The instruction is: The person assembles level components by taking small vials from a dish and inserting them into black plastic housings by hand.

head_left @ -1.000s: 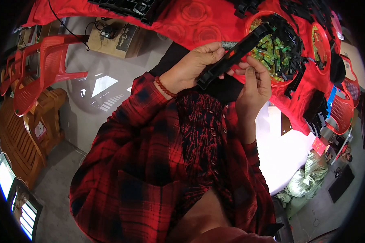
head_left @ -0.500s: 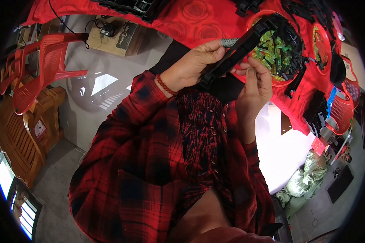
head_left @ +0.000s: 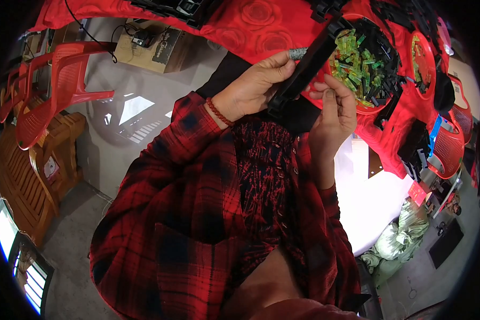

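My left hand (head_left: pixel 258 82), with a red bead bracelet at the wrist, is closed around a long black plastic strip (head_left: pixel 306 65). The strip slants up toward the table, its smooth dark side showing. A grey speckled wrap (head_left: pixel 297 54) covers a fingertip of that hand. Close to the strip's right side is my right hand (head_left: pixel 333 109), its thumb and fingers bent together in a pinch. Whatever sits between those fingertips is too small to make out. Just beyond, a red basin (head_left: pixel 369 110) holds many small yellow-green and black plastic pieces (head_left: pixel 360 61).
A red rose-patterned cloth (head_left: pixel 256 18) covers the table, with black plastic parts (head_left: pixel 189 8) along it. Another red basin (head_left: pixel 431 69) stands at the right. Red plastic chairs (head_left: pixel 69 72), a wooden bench (head_left: pixel 29 165), a cardboard box (head_left: pixel 154 48) and a pale green sack (head_left: pixel 397 240) surround me.
The black strip has turned in my left hand, so a smoother face shows now. Both hands stay almost in the same place.
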`<state>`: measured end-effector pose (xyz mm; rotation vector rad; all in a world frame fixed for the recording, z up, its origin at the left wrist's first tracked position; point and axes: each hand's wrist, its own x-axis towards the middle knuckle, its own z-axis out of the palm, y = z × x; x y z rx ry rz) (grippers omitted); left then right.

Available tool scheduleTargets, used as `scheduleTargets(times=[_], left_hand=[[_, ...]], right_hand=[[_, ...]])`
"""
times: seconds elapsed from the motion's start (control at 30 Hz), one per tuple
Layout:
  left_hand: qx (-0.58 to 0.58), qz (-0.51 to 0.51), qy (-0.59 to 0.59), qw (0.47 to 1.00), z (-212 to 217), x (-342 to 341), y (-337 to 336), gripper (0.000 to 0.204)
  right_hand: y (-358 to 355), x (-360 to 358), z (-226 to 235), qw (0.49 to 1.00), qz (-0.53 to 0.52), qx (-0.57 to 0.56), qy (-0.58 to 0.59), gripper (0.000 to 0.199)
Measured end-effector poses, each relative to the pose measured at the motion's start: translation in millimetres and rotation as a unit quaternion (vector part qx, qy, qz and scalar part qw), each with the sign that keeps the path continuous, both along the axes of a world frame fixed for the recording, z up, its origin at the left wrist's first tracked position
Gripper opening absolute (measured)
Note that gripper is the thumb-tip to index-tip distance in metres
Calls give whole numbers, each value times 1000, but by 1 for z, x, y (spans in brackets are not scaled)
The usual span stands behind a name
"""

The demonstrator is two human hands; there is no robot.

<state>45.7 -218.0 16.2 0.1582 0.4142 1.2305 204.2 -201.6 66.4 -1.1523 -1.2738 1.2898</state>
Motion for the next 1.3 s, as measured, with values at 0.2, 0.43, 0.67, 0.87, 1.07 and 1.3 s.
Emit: scheduleTargets(times=[0.2, 0.43, 0.67, 0.87, 1.07, 1.3], left_hand=[[-1, 9, -37, 999, -2, 1, -1, 38], [-9, -2, -51, 999, -3, 3, -2, 33], [-9, 10, -77, 997, -5, 5, -2, 33], [40, -14, -91, 995, -8, 2, -3, 33], [39, -29, -75, 996, -9, 2, -6, 34], [9, -10, -72, 997, -14, 2, -3, 41]], right_hand=[[-1, -1, 1, 1000, 4, 1, 4, 21], [-6, -9, -3, 995, -25, 80, -60, 31], [-3, -11, -4, 961, 13, 219, -171, 33], [-7, -11, -1, 965, 25, 201, -165, 29], [-13, -10, -3, 982, -5, 155, -111, 24], [-12, -9, -3, 981, -6, 151, -118, 22]])
